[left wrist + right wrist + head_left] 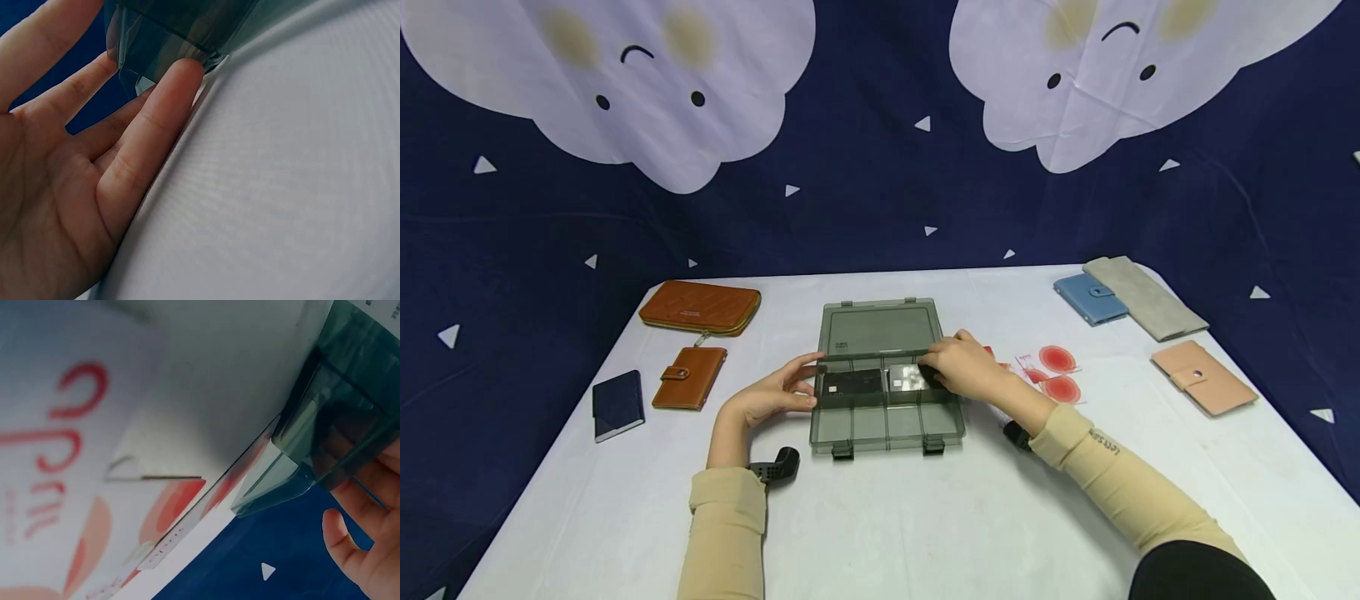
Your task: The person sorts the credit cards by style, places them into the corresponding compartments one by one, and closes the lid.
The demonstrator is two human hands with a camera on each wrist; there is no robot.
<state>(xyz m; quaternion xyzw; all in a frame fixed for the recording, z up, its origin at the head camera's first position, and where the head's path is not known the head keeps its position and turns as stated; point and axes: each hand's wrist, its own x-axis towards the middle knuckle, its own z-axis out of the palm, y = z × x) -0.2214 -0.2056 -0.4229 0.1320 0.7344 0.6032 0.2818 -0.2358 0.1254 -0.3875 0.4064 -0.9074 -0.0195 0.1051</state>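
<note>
A translucent grey-green compartment box lies on the table with its lid swung back. A black card and a silver-grey card lie in its compartments. Against the box's left wall rests my left hand, fingers extended; the left wrist view shows fingertips touching the plastic. My right hand reaches over the right wall and holds a small dark thing above the compartments. Its kind is mostly hidden by the fingers. In the right wrist view the fingers partly show through the wall.
Red-and-white printed cards lie right of the box. At left are a brown zip wallet, a brown snap wallet and a dark blue notebook-like case. Blue, grey and pink wallets lie far right.
</note>
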